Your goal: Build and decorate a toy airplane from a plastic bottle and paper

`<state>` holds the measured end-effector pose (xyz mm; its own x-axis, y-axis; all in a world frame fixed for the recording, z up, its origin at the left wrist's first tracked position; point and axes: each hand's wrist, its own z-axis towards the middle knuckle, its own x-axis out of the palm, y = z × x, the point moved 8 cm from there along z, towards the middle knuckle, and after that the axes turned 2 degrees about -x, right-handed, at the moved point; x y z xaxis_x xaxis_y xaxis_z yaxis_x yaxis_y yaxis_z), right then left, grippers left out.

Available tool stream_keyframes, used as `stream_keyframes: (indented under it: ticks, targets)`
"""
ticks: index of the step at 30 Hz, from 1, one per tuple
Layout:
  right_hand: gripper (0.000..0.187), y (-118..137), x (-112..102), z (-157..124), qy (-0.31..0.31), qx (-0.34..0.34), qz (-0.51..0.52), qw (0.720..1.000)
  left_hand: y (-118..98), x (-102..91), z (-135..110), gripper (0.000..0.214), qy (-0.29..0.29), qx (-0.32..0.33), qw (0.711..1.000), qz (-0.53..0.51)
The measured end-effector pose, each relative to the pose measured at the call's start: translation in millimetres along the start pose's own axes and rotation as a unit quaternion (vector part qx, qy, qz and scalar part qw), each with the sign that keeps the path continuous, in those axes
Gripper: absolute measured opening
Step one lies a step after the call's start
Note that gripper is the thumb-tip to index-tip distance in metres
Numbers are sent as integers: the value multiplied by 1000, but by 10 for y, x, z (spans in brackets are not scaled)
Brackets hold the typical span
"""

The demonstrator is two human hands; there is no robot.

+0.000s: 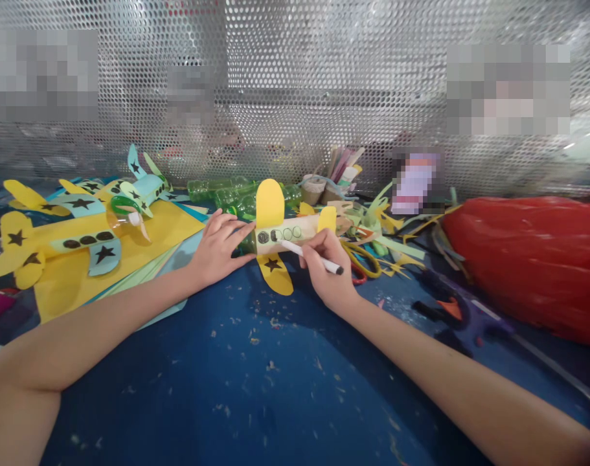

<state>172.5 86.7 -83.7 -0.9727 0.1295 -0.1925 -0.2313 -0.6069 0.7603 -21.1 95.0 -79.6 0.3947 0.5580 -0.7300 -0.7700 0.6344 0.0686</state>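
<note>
A bottle plane (281, 232) with yellow paper wings, a black star and a row of drawn circles lies on the blue table (256, 375) in the middle. My left hand (218, 247) grips its nose end, fingers wrapped around the green bottle. My right hand (326, 266) pinches a white marker (310, 256) with a black cap, its tip touching the paper band near the circles.
Finished yellow and light-blue planes (56, 243) sit on yellow paper sheets at the left. Green bottles (226, 193), paper scraps, scissors (360, 262) and a glue gun (445, 310) lie behind and right. A red bag (532, 259) fills the right. A perforated metal screen stands behind.
</note>
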Motion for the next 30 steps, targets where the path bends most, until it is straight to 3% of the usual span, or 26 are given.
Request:
stream_keyframes:
  ticks: [30]
  targets:
    - [17,30,11,7,3,-1,-3,1000,5,7,-3,59,1,1,1000,-2]
